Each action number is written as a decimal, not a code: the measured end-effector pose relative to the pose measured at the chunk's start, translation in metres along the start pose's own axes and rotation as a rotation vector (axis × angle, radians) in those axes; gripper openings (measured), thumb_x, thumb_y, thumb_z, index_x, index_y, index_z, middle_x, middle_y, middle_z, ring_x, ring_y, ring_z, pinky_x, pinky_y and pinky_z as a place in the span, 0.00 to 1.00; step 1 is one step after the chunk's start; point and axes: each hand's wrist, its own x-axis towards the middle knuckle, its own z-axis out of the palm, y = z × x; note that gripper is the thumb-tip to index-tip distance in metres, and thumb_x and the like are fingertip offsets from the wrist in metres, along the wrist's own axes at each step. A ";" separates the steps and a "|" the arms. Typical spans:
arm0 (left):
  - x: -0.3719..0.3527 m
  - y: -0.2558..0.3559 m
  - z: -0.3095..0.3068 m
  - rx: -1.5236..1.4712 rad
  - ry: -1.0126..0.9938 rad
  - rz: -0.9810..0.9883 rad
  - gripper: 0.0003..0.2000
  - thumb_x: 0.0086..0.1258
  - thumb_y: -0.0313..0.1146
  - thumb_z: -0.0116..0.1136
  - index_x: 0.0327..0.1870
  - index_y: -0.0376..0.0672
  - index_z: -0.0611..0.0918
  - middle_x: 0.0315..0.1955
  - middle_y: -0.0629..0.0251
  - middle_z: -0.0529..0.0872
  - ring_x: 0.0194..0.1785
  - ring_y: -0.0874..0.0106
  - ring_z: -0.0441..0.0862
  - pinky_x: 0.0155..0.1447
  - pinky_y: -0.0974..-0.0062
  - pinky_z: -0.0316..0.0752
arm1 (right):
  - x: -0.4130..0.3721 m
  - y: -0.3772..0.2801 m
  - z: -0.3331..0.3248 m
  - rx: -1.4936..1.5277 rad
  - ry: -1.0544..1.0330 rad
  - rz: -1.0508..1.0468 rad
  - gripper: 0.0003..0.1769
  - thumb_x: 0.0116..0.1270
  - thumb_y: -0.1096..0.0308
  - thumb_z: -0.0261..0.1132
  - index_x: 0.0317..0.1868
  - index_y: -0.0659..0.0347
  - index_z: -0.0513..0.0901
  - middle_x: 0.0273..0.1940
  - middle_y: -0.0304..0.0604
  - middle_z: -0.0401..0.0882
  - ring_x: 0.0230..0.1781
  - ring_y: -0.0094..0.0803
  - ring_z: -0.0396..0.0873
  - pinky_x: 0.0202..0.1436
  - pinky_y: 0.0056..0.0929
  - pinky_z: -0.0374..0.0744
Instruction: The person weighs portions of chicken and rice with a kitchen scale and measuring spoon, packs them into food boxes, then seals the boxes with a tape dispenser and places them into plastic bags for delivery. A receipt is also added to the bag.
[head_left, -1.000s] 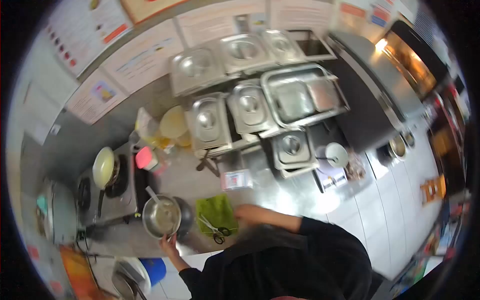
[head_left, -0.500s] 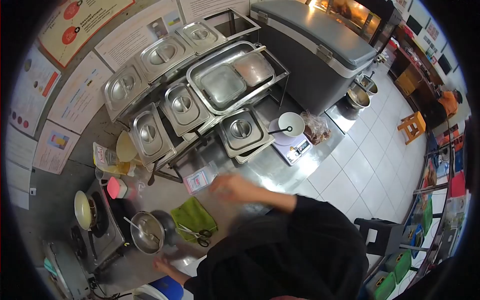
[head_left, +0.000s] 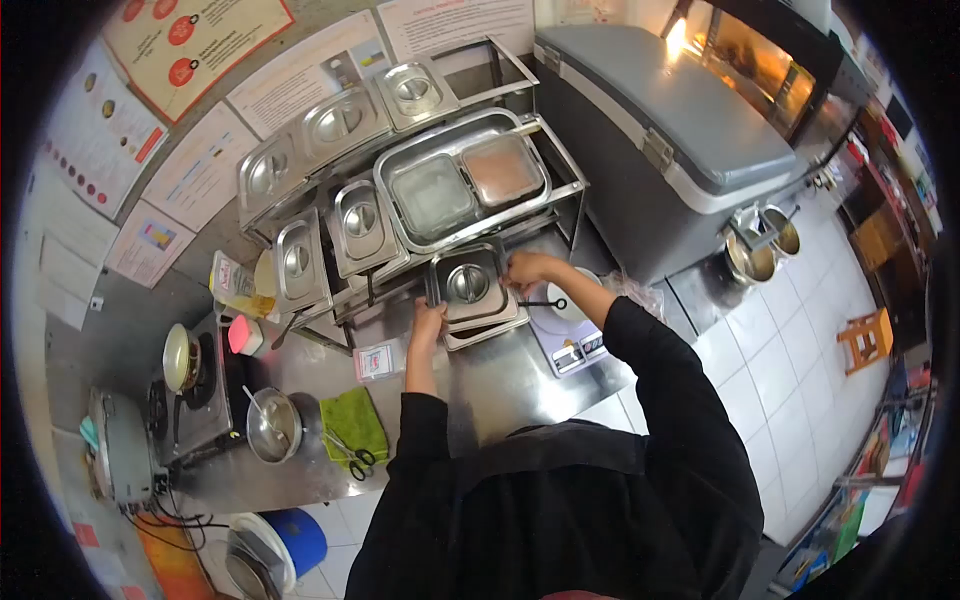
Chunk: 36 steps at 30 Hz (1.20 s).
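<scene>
A lidded steel pan (head_left: pixel 468 286) sits at the front of the rack, on top of another pan whose rim shows below it. My left hand (head_left: pixel 428 318) is closed at its left edge, and my right hand (head_left: pixel 524 270) is closed at its right edge. Just right of the pan, a white bowl (head_left: pixel 572 302) with a black-handled utensil rests on a purple scale (head_left: pixel 566 345). Below and left of my left hand lies a small labelled packet (head_left: pixel 376 363). Scissors (head_left: pixel 352 455) lie on a green cloth (head_left: pixel 352 420).
A steel rack holds lidded pans and a large open tray (head_left: pixel 400 225). A metal bowl (head_left: pixel 273 425) with a spoon stands left of the cloth, near a stove (head_left: pixel 215 400). A large grey cooler (head_left: pixel 650 150) stands at the back right.
Both hands have moved to the lidded pan, the left from beside the metal bowl and the right from above the cloth. The camera view has shifted.
</scene>
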 end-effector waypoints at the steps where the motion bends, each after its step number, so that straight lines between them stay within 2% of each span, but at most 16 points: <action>1: -0.011 0.007 0.003 0.037 -0.013 -0.047 0.12 0.59 0.33 0.53 0.42 0.39 0.70 0.29 0.66 0.75 0.28 0.77 0.72 0.28 0.79 0.68 | 0.001 0.005 0.001 0.226 -0.050 -0.024 0.17 0.53 0.64 0.63 0.36 0.70 0.73 0.26 0.44 0.73 0.24 0.30 0.74 0.21 0.28 0.76; 2: -0.021 0.006 0.003 -0.127 -0.020 -0.037 0.12 0.54 0.26 0.56 0.39 0.40 0.70 0.27 0.68 0.76 0.24 0.77 0.72 0.27 0.80 0.68 | 0.001 0.012 0.000 0.205 -0.063 -0.033 0.17 0.53 0.64 0.63 0.36 0.70 0.73 0.26 0.44 0.73 0.24 0.30 0.74 0.21 0.28 0.76; 3: -0.034 0.010 0.003 -0.142 0.004 -0.032 0.12 0.54 0.26 0.56 0.39 0.40 0.70 0.27 0.68 0.76 0.24 0.77 0.72 0.27 0.80 0.68 | -0.005 0.013 0.000 0.188 -0.097 -0.069 0.18 0.52 0.66 0.64 0.38 0.69 0.71 0.27 0.44 0.73 0.23 0.29 0.74 0.22 0.27 0.77; 5: -0.064 0.023 0.002 -0.092 -0.224 -0.105 0.14 0.54 0.27 0.56 0.40 0.41 0.68 0.27 0.69 0.75 0.24 0.78 0.72 0.28 0.80 0.68 | -0.006 0.019 0.002 0.121 -0.161 -0.103 0.22 0.48 0.68 0.67 0.40 0.70 0.69 0.29 0.44 0.73 0.24 0.29 0.73 0.23 0.26 0.77; 6: -0.069 0.017 -0.001 0.018 -0.290 -0.109 0.13 0.58 0.34 0.55 0.41 0.43 0.68 0.27 0.70 0.74 0.27 0.77 0.72 0.29 0.79 0.68 | -0.013 0.020 0.003 0.122 -0.149 -0.117 0.18 0.46 0.68 0.67 0.36 0.67 0.72 0.27 0.43 0.74 0.23 0.28 0.73 0.23 0.25 0.77; 7: -0.077 0.015 -0.004 0.010 -0.270 -0.102 0.13 0.58 0.34 0.55 0.41 0.43 0.68 0.27 0.70 0.74 0.27 0.77 0.72 0.29 0.79 0.68 | -0.024 0.019 0.005 0.124 -0.136 -0.131 0.14 0.45 0.68 0.67 0.33 0.65 0.76 0.26 0.42 0.75 0.22 0.27 0.73 0.24 0.24 0.76; 9: -0.088 0.016 -0.005 -0.230 -0.200 -0.288 0.14 0.61 0.44 0.53 0.40 0.45 0.69 0.28 0.70 0.74 0.28 0.79 0.72 0.29 0.80 0.69 | -0.038 0.015 0.003 0.146 -0.200 -0.113 0.27 0.45 0.68 0.69 0.42 0.70 0.66 0.29 0.44 0.73 0.24 0.28 0.73 0.23 0.25 0.76; 10: -0.099 0.020 -0.004 -0.168 -0.181 -0.245 0.14 0.63 0.49 0.48 0.37 0.48 0.70 0.27 0.74 0.72 0.27 0.81 0.71 0.28 0.81 0.69 | -0.037 0.019 0.005 0.219 -0.257 -0.095 0.27 0.45 0.67 0.70 0.42 0.67 0.66 0.30 0.43 0.74 0.25 0.28 0.73 0.25 0.24 0.76; 17: -0.151 0.033 -0.012 -0.029 -0.355 -0.136 0.11 0.64 0.43 0.49 0.38 0.45 0.70 0.29 0.72 0.75 0.27 0.81 0.74 0.28 0.83 0.71 | -0.105 0.012 0.011 0.284 -0.333 -0.201 0.32 0.46 0.66 0.69 0.50 0.60 0.63 0.34 0.38 0.72 0.27 0.23 0.72 0.27 0.20 0.75; 20: -0.177 0.077 -0.010 -0.002 -0.392 -0.101 0.12 0.62 0.40 0.53 0.42 0.44 0.71 0.32 0.71 0.77 0.31 0.81 0.76 0.30 0.83 0.74 | -0.140 -0.008 -0.004 0.256 -0.300 -0.208 0.30 0.46 0.66 0.69 0.48 0.61 0.65 0.32 0.37 0.72 0.26 0.22 0.72 0.26 0.17 0.74; 22: -0.191 0.108 -0.005 -0.011 -0.423 -0.079 0.13 0.62 0.39 0.54 0.43 0.44 0.71 0.33 0.70 0.78 0.32 0.81 0.77 0.32 0.83 0.75 | -0.157 -0.019 -0.023 0.287 -0.295 -0.204 0.27 0.48 0.67 0.68 0.47 0.63 0.66 0.32 0.41 0.72 0.27 0.25 0.73 0.27 0.22 0.76; 23: -0.195 0.127 -0.005 -0.036 -0.467 -0.080 0.14 0.62 0.39 0.54 0.44 0.44 0.71 0.34 0.70 0.78 0.34 0.81 0.77 0.33 0.83 0.75 | -0.168 -0.026 -0.033 0.267 -0.272 -0.218 0.23 0.48 0.67 0.68 0.43 0.63 0.68 0.32 0.39 0.72 0.27 0.23 0.74 0.27 0.20 0.75; 26: -0.198 0.188 -0.003 -0.039 -0.539 -0.062 0.15 0.61 0.38 0.55 0.46 0.44 0.71 0.36 0.69 0.78 0.37 0.80 0.77 0.35 0.83 0.76 | -0.204 -0.061 -0.068 0.422 -0.270 -0.231 0.21 0.49 0.67 0.67 0.42 0.63 0.69 0.31 0.37 0.74 0.25 0.20 0.74 0.25 0.18 0.75; 30: -0.168 0.257 0.002 -0.073 -0.625 -0.009 0.15 0.61 0.37 0.55 0.47 0.43 0.71 0.37 0.68 0.78 0.38 0.78 0.78 0.38 0.80 0.77 | -0.231 -0.104 -0.129 0.389 -0.153 -0.248 0.17 0.51 0.69 0.65 0.40 0.64 0.71 0.30 0.37 0.76 0.21 0.20 0.75 0.25 0.22 0.78; 35: -0.093 0.347 0.019 0.040 -0.607 0.232 0.13 0.61 0.37 0.54 0.42 0.40 0.72 0.34 0.68 0.79 0.37 0.79 0.78 0.40 0.81 0.76 | -0.233 -0.159 -0.215 0.316 -0.011 -0.338 0.09 0.56 0.70 0.60 0.36 0.65 0.73 0.28 0.39 0.78 0.21 0.21 0.76 0.25 0.21 0.77; 36: -0.080 0.365 0.024 0.076 -0.574 0.242 0.13 0.61 0.37 0.56 0.40 0.40 0.73 0.33 0.69 0.79 0.36 0.79 0.78 0.40 0.81 0.74 | -0.226 -0.164 -0.232 0.290 0.018 -0.358 0.09 0.56 0.70 0.61 0.34 0.67 0.74 0.27 0.38 0.77 0.19 0.20 0.76 0.20 0.18 0.76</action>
